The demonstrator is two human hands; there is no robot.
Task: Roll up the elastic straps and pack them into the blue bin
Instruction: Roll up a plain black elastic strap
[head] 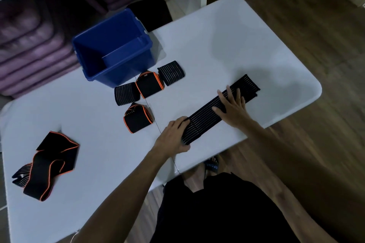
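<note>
A long black ribbed elastic strap [205,116] lies stretched flat near the table's front edge. My left hand [173,134] grips its near end, fingers curled over the folded start. My right hand [232,107] presses flat on the strap's middle, fingers spread. Several rolled straps sit beyond: two ribbed black rolls [126,93] [171,73] and two orange-edged rolls [150,84] [137,118]. A loose orange-edged strap [47,165] lies crumpled at the left. The blue bin [92,53] stands at the back of the table, and no strap shows inside it.
The white table [227,41] has a seam running through its middle and a rounded right corner. Purple mats [29,49] are stacked on shelves behind the bin. A black block [152,14] sits behind the table. Wooden floor lies to the right.
</note>
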